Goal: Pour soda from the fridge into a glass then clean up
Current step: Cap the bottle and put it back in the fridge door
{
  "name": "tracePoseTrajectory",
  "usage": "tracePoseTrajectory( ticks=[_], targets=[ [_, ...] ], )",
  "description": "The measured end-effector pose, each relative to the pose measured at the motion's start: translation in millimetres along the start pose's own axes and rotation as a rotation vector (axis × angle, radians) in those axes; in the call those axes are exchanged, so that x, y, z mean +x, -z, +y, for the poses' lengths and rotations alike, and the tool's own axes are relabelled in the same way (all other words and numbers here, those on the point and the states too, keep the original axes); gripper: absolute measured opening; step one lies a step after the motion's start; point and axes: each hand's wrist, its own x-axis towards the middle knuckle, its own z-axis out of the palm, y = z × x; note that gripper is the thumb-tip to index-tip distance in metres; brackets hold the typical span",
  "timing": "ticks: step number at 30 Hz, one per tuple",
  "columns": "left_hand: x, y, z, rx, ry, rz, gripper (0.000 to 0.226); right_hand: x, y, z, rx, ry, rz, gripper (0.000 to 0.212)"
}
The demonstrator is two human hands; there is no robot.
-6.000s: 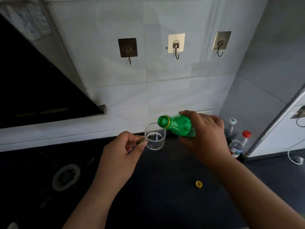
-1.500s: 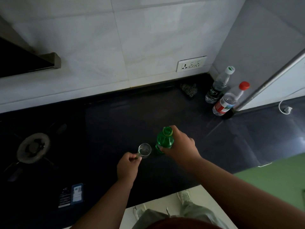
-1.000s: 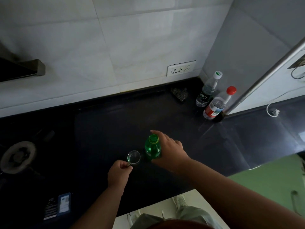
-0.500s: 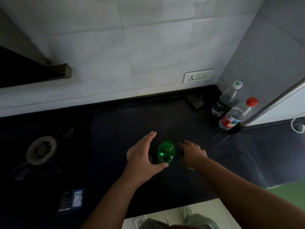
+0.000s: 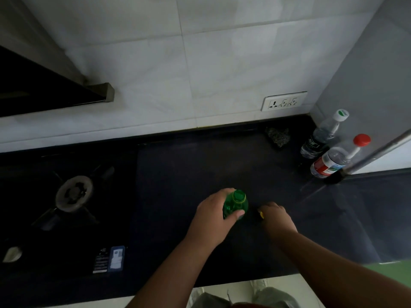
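Note:
An uncapped green soda bottle (image 5: 236,202) stands upright on the black counter (image 5: 178,170). My left hand (image 5: 213,216) grips the bottle's body from the left, thumb across its front. Just right of the bottle, my right hand (image 5: 275,215) reaches down to the counter with its fingers curled over the small yellow cap (image 5: 261,214), of which only a sliver shows. The glass is out of sight, probably behind my left hand.
A gas burner (image 5: 73,193) lies to the left, under a black range hood (image 5: 44,90). Two water bottles (image 5: 320,138) (image 5: 333,160) stand in the back right corner beside a metal pole (image 5: 378,152). A scouring pad (image 5: 278,135) lies below the wall socket (image 5: 284,103).
The bottle and glass were set down on the counter. My left hand let go of the glass and took the bottle; my right hand released the bottle and moved right onto the cap.

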Motion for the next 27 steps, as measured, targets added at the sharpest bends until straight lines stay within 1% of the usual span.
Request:
tracePoseTrajectory(
  ticks=[3, 7, 11, 13, 15, 18, 20, 22, 24, 27],
  targets=[
    [-1.0, -1.1, 1.2, -0.005, 0.025, -0.001, 0.053, -3.7, -0.9, 3.1, 0.013, -0.006, 0.013, 0.042],
    [2.3, -0.8, 6.4, -0.022, 0.104, -0.057, 0.054, -7.2, 4.3, 2.8, 0.085, -0.032, 0.046, 0.033],
    [10.7, -2.3, 11.5, -0.007, 0.155, -0.131, 0.06, -12.6, 21.2, -10.5, 0.258, -0.035, 0.143, 0.03],
    [13.2, -4.4, 12.4, 0.013, 0.156, -0.185, 0.07, -18.3, 38.2, -20.6, 0.392, -0.009, 0.201, 0.026],
    [12.5, -6.0, 13.5, 0.04, 0.136, -0.225, 0.07, -29.6, 59.6, -30.6, 0.528, 0.027, 0.242, 0.025],
    [6.2, -4.6, 16.3, 0.034, 0.107, -0.2, 0.06, -53.8, 92.9, -44.1, 0.696, 0.145, 0.324, 0.023],
    [-0.4, -1.8, 22.9, 0.019, 0.072, -0.168, 0.062, -73.8, 117.0, -54.5, 0.879, 0.238, 0.375, 0.022],
    [-7.5, 6.3, 37.7, -0.007, 0.031, -0.104, 0.067, -96.3, 144.3, -66.2, 1.007, 0.375, 0.355, 0.023],
    [-14.7, 20.9, 59.1, -0.046, -0.015, -0.036, 0.066, -116.8, 168.0, -77.3, 1.037, 0.538, 0.28, 0.024],
    [-24.6, 51.1, 93.1, -0.072, -0.1, 0.051, 0.052, -140.2, 195.4, -90.7, 0.975, 0.762, 0.235, 0.022]
  ],
)
